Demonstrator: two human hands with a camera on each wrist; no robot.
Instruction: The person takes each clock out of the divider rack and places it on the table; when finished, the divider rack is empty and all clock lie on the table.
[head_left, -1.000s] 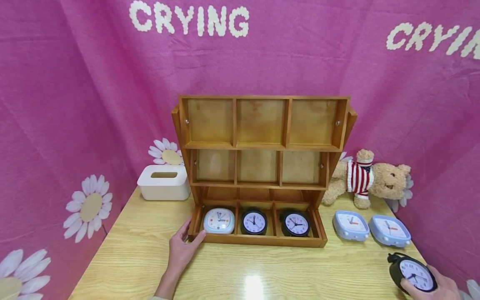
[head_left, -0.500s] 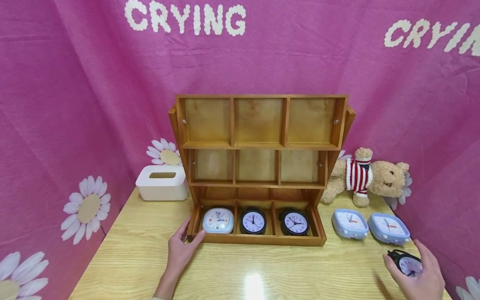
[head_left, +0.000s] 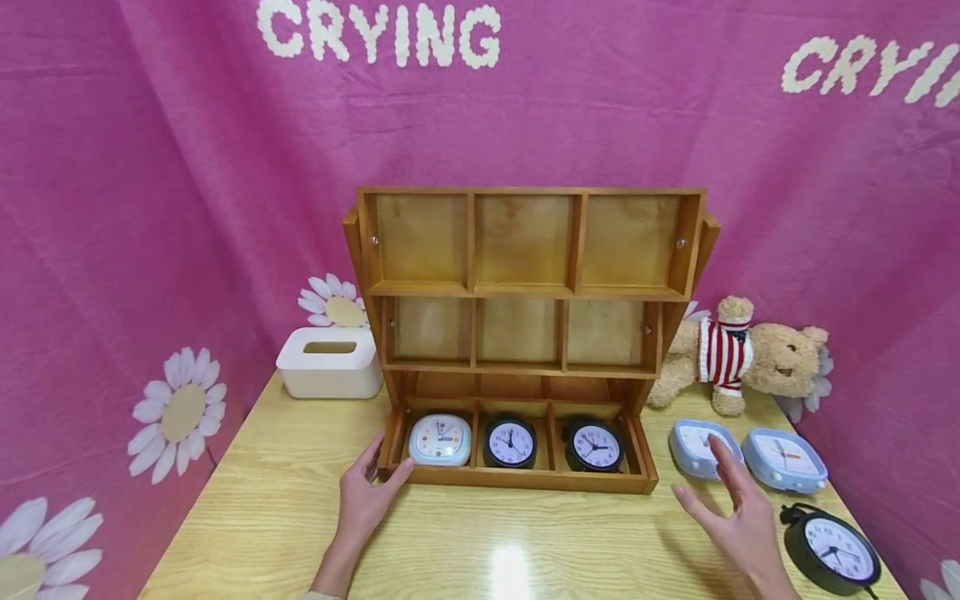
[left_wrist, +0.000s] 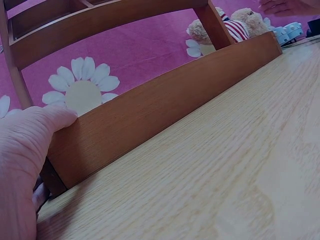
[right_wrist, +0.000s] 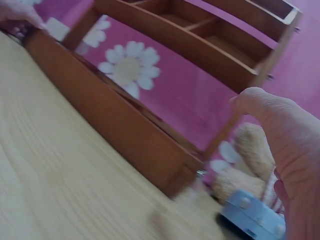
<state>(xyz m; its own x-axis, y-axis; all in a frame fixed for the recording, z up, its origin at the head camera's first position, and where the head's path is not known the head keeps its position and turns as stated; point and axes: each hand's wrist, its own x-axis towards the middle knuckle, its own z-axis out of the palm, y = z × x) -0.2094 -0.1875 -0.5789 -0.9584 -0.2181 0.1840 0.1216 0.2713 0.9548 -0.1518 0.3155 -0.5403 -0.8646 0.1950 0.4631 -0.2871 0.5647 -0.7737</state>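
Note:
My left hand (head_left: 363, 502) grips the front left corner of a brown wooden tiered shelf (head_left: 525, 479), its thumb over the front board and its fingers at the side. In the bottom row sit a white-and-pale-blue clock (head_left: 440, 439) and two round black alarm clocks, one in the middle (head_left: 511, 442) and one at the right (head_left: 593, 446). My right hand (head_left: 742, 525) hovers over the table with fingers spread, holding nothing. Its fingertips partly cover a light-blue clock (head_left: 693, 446). Beside that lie another light-blue clock (head_left: 785, 460) and a black alarm clock (head_left: 832, 550).
A teddy bear (head_left: 723, 354) in a striped shirt lies behind the blue clocks. On the left stands a white tissue box (head_left: 330, 375). Pink cloth with daisies (head_left: 180, 408) hangs behind and at both sides of the wooden table (head_left: 450, 542).
My right hand has let go of the black alarm clock, which now lies at the table's right side. The hand has moved left, fingers spread. The left hand stays at the shelf corner.

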